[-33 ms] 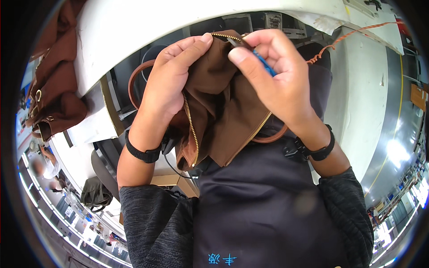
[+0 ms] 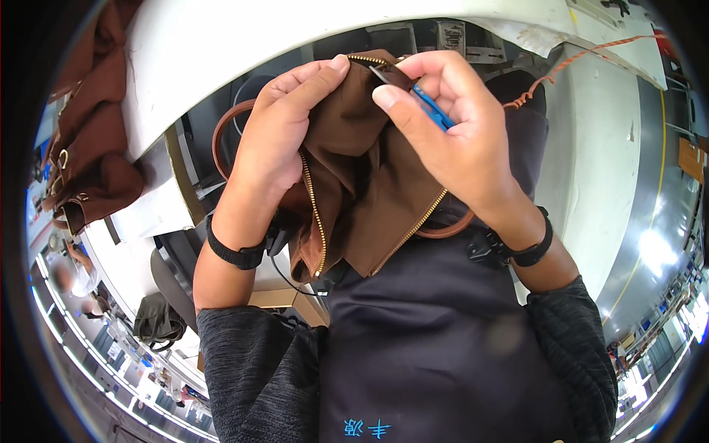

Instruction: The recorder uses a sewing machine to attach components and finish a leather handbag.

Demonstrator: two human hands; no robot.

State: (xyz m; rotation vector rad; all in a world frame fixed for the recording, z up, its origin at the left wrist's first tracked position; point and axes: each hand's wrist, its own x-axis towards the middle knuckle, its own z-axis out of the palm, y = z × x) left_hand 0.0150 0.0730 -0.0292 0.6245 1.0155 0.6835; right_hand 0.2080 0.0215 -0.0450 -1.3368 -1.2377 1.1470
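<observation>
A brown fabric bag (image 2: 362, 199) with a brass zipper (image 2: 314, 214) and a tan leather strap (image 2: 221, 136) is held up close over my dark apron (image 2: 443, 340). My left hand (image 2: 277, 140) grips the bag's left side, with the thumb at the top edge. My right hand (image 2: 465, 148) holds a small blue cutting tool (image 2: 432, 107), whose tip is at the bag's top edge by the zipper end. An orange coiled cord (image 2: 583, 55) runs from the tool toward the upper right. Each wrist wears a black band.
A white curved worktable (image 2: 221, 44) lies ahead, with machine parts under its edge. More brown bags (image 2: 88, 162) lie at the far left. A white surface (image 2: 591, 162) stands to the right. A dark bag (image 2: 159, 321) sits on the floor at lower left.
</observation>
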